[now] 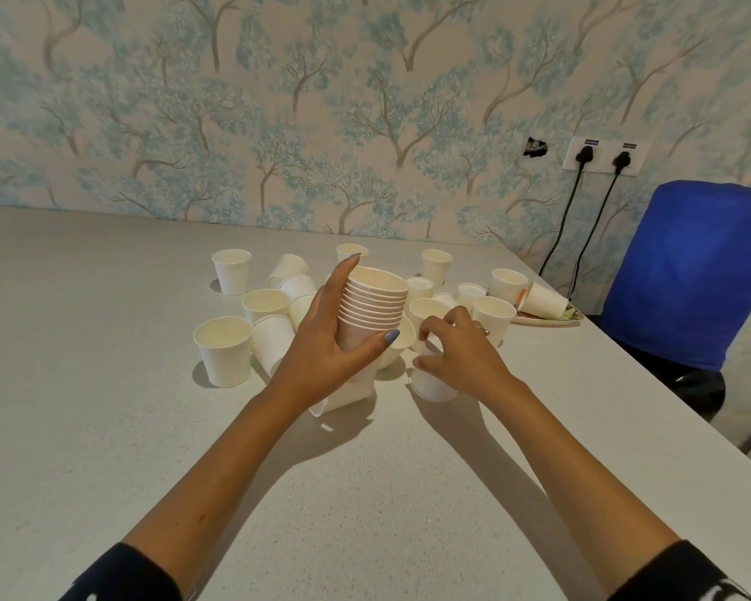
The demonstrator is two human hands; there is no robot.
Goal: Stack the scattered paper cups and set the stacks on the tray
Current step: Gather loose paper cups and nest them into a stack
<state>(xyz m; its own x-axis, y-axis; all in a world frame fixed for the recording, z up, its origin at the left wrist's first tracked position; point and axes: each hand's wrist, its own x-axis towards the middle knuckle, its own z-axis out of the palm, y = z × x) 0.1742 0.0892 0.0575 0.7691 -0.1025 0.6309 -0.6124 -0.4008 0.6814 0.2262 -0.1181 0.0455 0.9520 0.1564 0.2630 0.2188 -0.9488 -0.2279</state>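
My left hand (321,340) grips a stack of several nested white paper cups (376,303), held upright above the table. Just to its right, my right hand (456,349) curls its fingers and thumb round a single paper cup (434,383) lying on its side on the table. Several loose cups (224,349) stand or lie scattered behind and to the left of my hands. The tray (547,321), a flat patterned plate, sits at the right edge of the table with one cup (543,300) lying on it.
The pale table (365,492) runs up to a wall with tree wallpaper. A blue chair (686,275) stands beyond the table's right edge. Two black cables hang from wall sockets (603,156) behind the tray.
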